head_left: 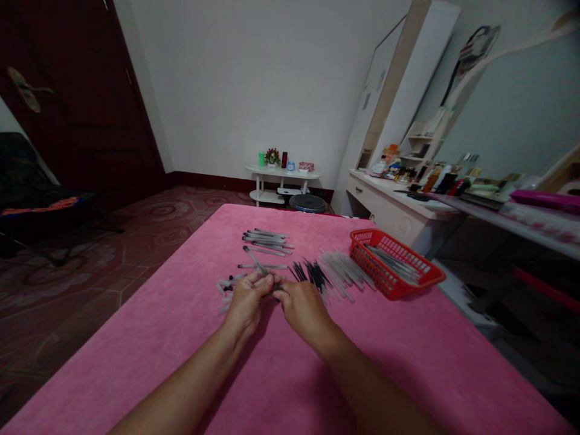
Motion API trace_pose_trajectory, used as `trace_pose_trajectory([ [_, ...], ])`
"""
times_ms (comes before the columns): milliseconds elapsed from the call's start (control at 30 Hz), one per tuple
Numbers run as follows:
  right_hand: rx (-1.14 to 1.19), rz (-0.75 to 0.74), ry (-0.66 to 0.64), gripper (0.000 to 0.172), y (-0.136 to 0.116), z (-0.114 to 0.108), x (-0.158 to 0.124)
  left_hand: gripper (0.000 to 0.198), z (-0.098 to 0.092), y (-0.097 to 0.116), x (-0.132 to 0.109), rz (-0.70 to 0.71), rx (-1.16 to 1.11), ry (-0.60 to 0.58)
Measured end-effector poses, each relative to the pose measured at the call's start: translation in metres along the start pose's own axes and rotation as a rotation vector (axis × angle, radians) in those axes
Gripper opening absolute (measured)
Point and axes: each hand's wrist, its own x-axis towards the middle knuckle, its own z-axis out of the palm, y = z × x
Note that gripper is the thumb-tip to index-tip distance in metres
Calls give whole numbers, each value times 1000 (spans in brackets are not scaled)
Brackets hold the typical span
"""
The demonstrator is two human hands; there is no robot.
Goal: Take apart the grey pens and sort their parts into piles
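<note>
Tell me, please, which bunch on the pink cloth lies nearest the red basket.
The pale tubes, just left of the red basket; the black pieces and dark-ended sticks lie farther left.

Dim amb. light, soft shadows on cloth [281,368], edges stretched, sm. details blurry

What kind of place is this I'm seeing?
Likely a room in a home, perhaps a bedroom: there's a dressing table with a large mirror, and a small white stand holding flowers.
</note>
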Motion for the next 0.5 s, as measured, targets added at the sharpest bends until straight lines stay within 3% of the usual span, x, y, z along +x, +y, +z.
trace_pose_trajectory([
  [133,-269,28,-10,18,-5,2,-7,23,-11,10,9,61,-17,112],
  [267,-235,41,4,20,-3,3,-8,29,-17,21,13,137,52,152],
  [400,-56,-105,-11,14,3,10,-6,35,-20,21,12,281,385,134],
  [500,152,-108,4,16,12,14,0,26,-28,21,13,514,792,76],
])
